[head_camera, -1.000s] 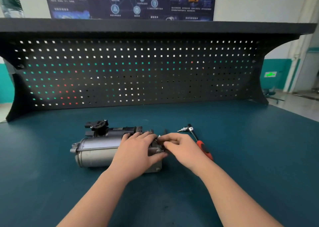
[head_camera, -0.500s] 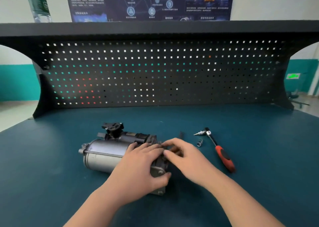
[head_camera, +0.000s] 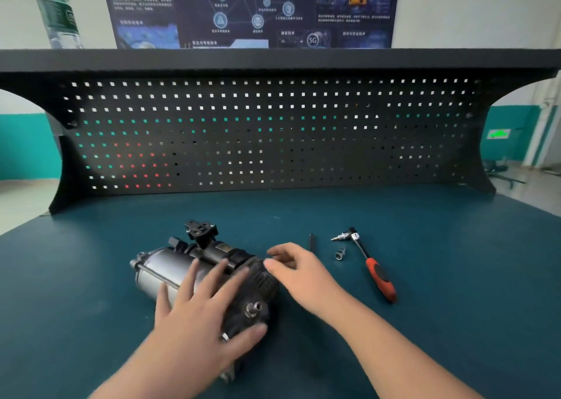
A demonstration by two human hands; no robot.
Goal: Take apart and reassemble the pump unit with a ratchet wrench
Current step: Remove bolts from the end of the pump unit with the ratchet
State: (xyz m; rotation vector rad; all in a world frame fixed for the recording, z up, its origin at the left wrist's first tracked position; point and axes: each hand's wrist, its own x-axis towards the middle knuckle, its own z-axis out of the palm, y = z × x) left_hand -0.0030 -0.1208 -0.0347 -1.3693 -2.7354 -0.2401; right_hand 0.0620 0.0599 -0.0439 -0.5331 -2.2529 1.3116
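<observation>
Fingers left: left hand (head_camera: pixel 194 316) spread flat, fingers straight, palm pressing on the grey metal cylindrical pump unit with black finned end housing (head_camera: pixel 170 269); thumb wraps the near end. Nothing pinched.
Fingers right: right hand (head_camera: pixel 299 272) loosely curled at the pump's black housing, 3 o'clock side of it. Thumb and forefinger close together; cannot tell if a small fastener sits between them.
Pump position: lying on its side on the dark teal workbench top (head_camera: pixel 455 277), at 6 o'clock of the bench, just left of centre, long axis running 10 to 4 o'clock.
Wrench: chrome ratchet wrench with red-and-black grip (head_camera: pixel 372 266) at 3 o'clock of the pump, well apart from the right hand, untouched, bit fitted at the head.
Loose parts: small silver socket-like piece (head_camera: pixel 340 253) just beside the wrench head; thin dark pin or bit (head_camera: pixel 311 242) between hand and socket.
Step (judgement): hand work on the housing end, either loosening or starting a fastener by finger. Direction not determinable.
Next move (judgement): left hand holds the pump against rolling; right hand reaches to 3 o'clock for the wrench and seats its bit square on the fastener.
Writing: dark blue wall poster (head_camera: pixel 249 7) at 12 o'clock, "5G" readable, rest Chinese text too blurred. Clear plastic bottle with green label (head_camera: pixel 57 13) at 11 o'clock, label unreadable. Pump tag illegible.
</observation>
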